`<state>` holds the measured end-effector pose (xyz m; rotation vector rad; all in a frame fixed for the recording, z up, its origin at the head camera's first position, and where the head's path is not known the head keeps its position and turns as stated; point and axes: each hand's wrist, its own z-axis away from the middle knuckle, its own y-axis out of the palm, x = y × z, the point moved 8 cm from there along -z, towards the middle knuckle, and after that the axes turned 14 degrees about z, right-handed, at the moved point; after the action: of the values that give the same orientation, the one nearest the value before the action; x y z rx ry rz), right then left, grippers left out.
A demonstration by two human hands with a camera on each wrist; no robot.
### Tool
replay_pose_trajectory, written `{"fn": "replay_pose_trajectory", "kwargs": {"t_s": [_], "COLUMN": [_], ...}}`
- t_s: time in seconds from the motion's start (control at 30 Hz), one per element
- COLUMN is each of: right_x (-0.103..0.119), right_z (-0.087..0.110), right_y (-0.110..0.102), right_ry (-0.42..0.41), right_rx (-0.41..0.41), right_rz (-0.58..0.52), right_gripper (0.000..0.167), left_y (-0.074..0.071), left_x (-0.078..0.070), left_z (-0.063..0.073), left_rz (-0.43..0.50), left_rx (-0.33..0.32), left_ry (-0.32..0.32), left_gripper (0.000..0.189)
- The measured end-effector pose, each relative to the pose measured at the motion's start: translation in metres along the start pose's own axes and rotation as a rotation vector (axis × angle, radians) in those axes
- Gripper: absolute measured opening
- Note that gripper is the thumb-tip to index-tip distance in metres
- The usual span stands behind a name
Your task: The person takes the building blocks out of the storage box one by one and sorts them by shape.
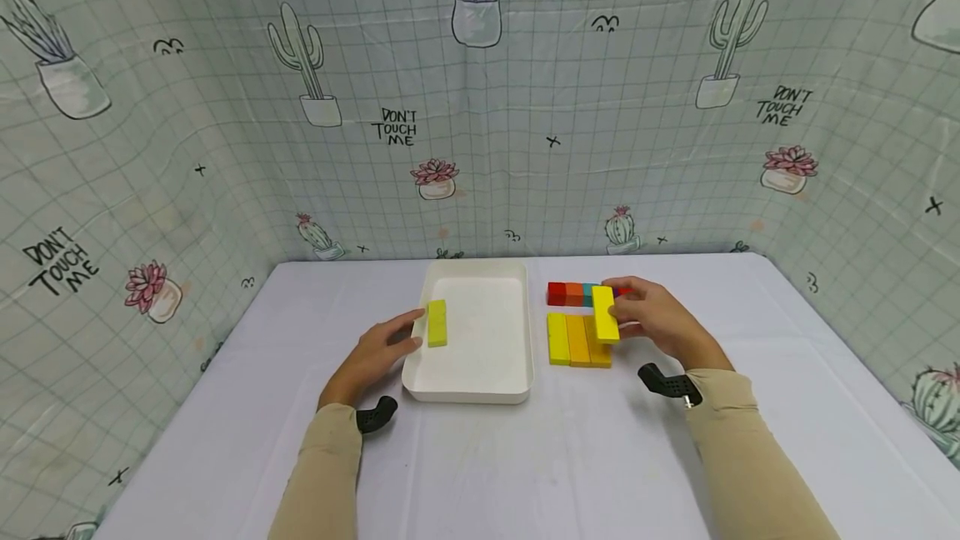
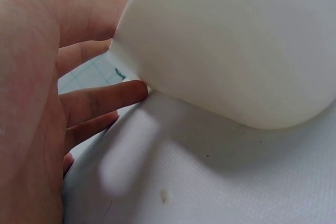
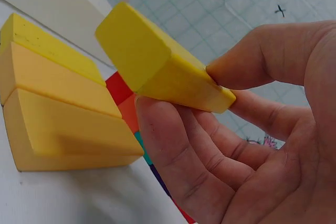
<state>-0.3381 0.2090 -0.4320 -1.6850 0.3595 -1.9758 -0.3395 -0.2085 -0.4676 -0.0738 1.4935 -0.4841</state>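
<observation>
My right hand (image 1: 660,319) pinches a yellow block (image 1: 605,315) between thumb and fingers, raised over the right end of a row of blocks. In the right wrist view the yellow block (image 3: 157,56) is tilted, one end toward the camera. Beneath it on the table lie a yellow block (image 1: 558,338) and two orange-yellow blocks (image 1: 578,341), side by side. My left hand (image 1: 375,357) is at the left rim of a white tray (image 1: 480,397), its fingers (image 2: 105,99) fairly straight and touching the tray's outer wall. Inside the tray, along its left side, lies yellow-green block material (image 1: 437,323).
Behind the yellow row runs a line of coloured blocks (image 1: 565,294), red, orange, teal and more, partly hidden by the right hand. A white cloth covers the table (image 1: 480,473). A patterned curtain (image 1: 510,90) hangs behind and at both sides.
</observation>
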Motion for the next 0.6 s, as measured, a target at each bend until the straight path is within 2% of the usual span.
{"fn": "replay_pose_trajectory", "kwargs": {"t_s": [0.6], "right_x": [-0.021], "right_z": [0.003], "right_y": [-0.007], "right_ry": [0.049], "right_rx": [0.002], "right_rz": [0.044], "right_gripper": [0.057], "left_y": [-0.001], "left_x": [0.000], "left_z": [-0.001], "left_rz": [0.005], "left_rx": [0.007], "left_ry": [-0.016], "left_gripper": [0.059]}}
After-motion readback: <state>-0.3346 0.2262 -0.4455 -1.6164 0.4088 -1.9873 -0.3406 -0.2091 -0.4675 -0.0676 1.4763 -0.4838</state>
